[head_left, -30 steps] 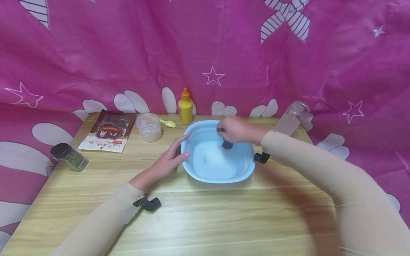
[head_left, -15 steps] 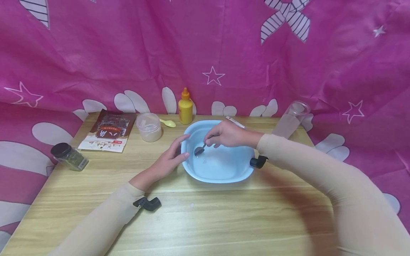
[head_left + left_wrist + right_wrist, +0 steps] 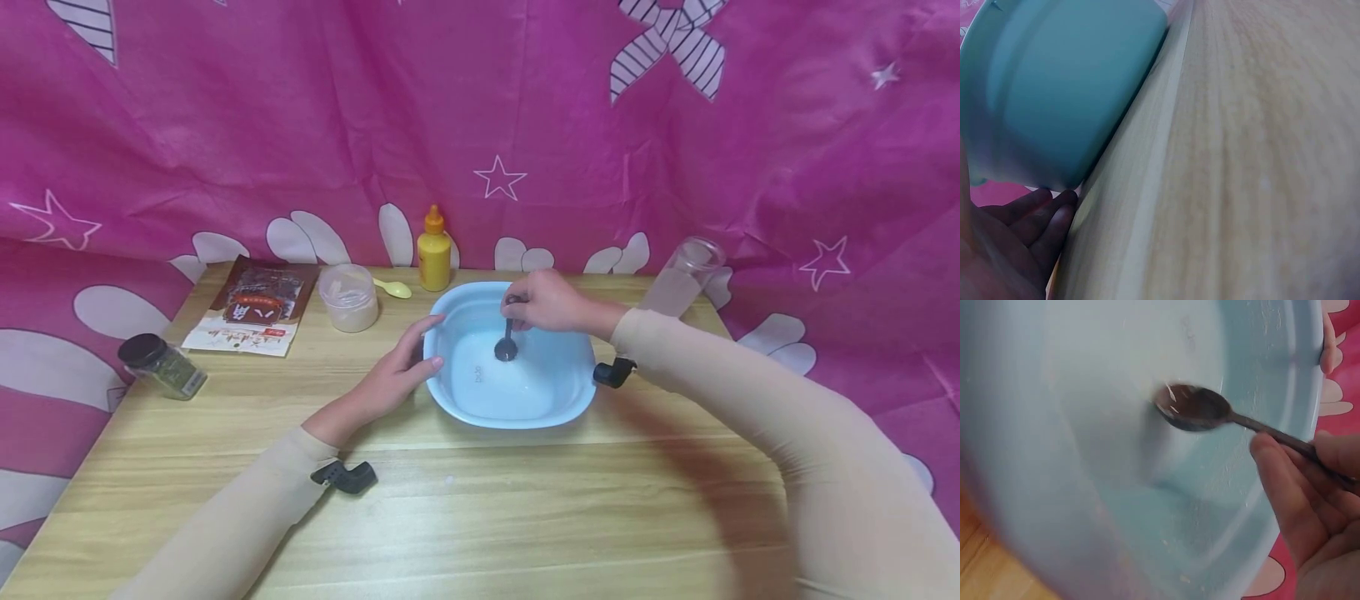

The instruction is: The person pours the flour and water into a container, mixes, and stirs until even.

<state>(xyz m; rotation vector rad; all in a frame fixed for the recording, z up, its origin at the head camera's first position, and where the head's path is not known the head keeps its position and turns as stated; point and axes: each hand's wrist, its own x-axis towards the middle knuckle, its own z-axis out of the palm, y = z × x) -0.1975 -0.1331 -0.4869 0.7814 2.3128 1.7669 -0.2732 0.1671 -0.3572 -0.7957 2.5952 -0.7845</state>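
Note:
A light blue plastic basin (image 3: pixel 517 421) rests on the wooden table, with faint lettering on its inner bottom. My left hand (image 3: pixel 386 379) holds the basin's left side, thumb and index finger at the rim; in the left wrist view its other fingers (image 3: pixel 1054 234) lie low against the outer wall. Inside the basin is a dark brown spoon (image 3: pixel 1194 407), its bowl facing up and shiny as if wet. My right hand (image 3: pixel 551 302) pinches the spoon's handle between thumb and fingers, over the basin's far rim. Wet streaks and small bits cling to the inner wall.
Along the back stand a yellow squeeze bottle (image 3: pixel 434 257), a clear tub of pale powder (image 3: pixel 349 308) beside a yellow spoon (image 3: pixel 395 289), and a glass of cloudy liquid (image 3: pixel 675 287). Left lie a brown spice packet (image 3: pixel 251 310) and a black-lidded jar (image 3: pixel 171 371). Pink curtain (image 3: pixel 300 125) behind.
My right hand has swept the spoon through the basin, over to the left side and then back to the middle. My left hand has stayed at the rim, and the basin has not shifted.

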